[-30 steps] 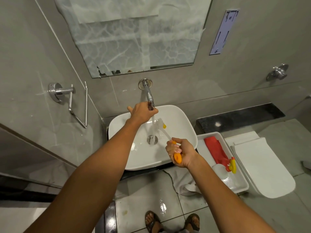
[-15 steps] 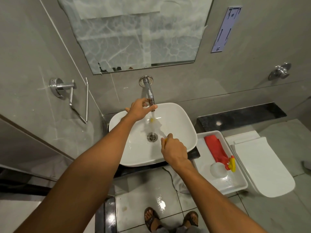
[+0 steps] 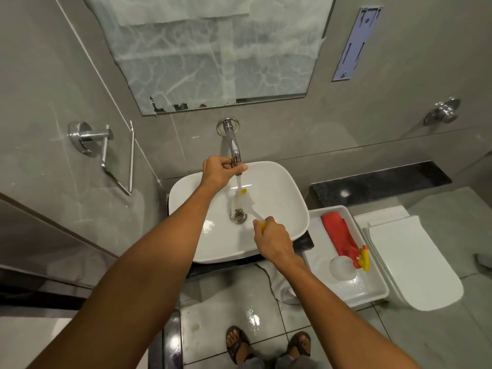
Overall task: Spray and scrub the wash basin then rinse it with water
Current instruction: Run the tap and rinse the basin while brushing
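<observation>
Since a second ago the right hand has turned knuckles-up and dropped lower into the wash basin, and the brush head now sits beneath the stream of water rather than beside it. That hand is closed around the brush's orange handle, at about 5 o'clock from the drain, with the white bristle head angled toward 11 o'clock, just above the drain. The left hand stays curled around the end of the chrome tap at the basin's 12 o'clock edge, fingers wrapped on the spout while water runs down onto the brush. The basin stands on a dark counter. At 3 o'clock from the basin a white tray holds a red spray bottle lying flat with its yellow nozzle toward 5 o'clock, next to a round white lid. Further toward 3 o'clock is the closed toilet. A chrome towel ring hangs on the wall at 9 o'clock, and a covered mirror sits above the tap.
</observation>
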### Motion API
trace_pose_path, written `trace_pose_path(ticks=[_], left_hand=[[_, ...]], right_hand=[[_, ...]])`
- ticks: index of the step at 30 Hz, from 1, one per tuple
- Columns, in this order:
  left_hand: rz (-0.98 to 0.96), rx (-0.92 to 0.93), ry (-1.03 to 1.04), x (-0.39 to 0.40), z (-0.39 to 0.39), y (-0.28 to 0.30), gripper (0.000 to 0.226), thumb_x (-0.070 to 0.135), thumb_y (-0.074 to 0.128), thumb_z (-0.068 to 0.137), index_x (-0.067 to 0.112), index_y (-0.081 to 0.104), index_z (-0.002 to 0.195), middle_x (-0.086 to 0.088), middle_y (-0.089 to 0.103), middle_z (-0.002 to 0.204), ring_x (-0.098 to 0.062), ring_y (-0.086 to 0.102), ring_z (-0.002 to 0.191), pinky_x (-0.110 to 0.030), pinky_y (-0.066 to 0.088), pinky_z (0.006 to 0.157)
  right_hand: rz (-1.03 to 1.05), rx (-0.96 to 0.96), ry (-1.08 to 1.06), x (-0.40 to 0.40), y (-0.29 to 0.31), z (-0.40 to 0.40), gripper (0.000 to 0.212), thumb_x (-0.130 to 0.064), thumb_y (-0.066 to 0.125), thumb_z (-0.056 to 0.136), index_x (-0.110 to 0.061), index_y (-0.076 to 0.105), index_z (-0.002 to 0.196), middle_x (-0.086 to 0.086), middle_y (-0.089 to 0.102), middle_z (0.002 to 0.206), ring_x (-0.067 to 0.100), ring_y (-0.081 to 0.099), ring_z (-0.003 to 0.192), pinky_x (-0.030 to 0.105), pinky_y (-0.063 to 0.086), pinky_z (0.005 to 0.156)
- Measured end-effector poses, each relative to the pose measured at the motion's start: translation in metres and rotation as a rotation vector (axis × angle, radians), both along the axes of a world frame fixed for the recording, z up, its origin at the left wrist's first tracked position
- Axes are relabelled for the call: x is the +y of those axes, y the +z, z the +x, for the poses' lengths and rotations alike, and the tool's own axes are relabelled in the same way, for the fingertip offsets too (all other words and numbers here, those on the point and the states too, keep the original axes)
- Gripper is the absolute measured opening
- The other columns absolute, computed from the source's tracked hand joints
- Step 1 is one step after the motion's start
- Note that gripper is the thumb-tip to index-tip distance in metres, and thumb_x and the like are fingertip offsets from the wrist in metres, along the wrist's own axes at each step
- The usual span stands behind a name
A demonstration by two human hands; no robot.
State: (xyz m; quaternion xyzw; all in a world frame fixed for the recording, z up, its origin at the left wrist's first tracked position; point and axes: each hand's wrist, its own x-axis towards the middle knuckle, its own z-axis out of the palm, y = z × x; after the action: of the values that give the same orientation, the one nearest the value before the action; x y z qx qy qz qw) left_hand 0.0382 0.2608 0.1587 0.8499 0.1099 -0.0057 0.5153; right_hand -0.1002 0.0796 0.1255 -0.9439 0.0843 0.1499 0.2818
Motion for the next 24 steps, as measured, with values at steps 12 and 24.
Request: trace_pose_path(ticks=[12, 24], left_hand=[[0.379, -0.004, 0.3, -0.039, -0.004, 0.003, 0.044, 0.051, 0.089, 0.083, 0.016, 0.063, 0.08, -0.012, 0.076, 0.09, -0.024, 0.06, 0.076, -0.035, 0.041, 0.066], [0.345, -0.145, 0.246, -0.04, -0.019, -0.018, 0.053, 0.071, 0.071, 0.09, 0.02, 0.055, 0.093, -0.007, 0.076, 0.1, -0.031, 0.071, 0.099, -0.045, 0.052, 0.093]], right_hand=[[0.023, -0.014, -0.074, 0.014, -0.007, 0.006, 0.052, -0.051, 0.037, 0.106, -0.007, 0.061, 0.12, 0.015, 0.068, 0.116, 0.037, 0.067, 0.105, 0.046, 0.054, 0.089], [0.031, -0.014, -0.094, 0.014, -0.01, 0.009, 0.05, -0.049, 0.038, 0.107, -0.007, 0.061, 0.121, 0.016, 0.07, 0.118, 0.036, 0.068, 0.107, 0.046, 0.055, 0.092]])
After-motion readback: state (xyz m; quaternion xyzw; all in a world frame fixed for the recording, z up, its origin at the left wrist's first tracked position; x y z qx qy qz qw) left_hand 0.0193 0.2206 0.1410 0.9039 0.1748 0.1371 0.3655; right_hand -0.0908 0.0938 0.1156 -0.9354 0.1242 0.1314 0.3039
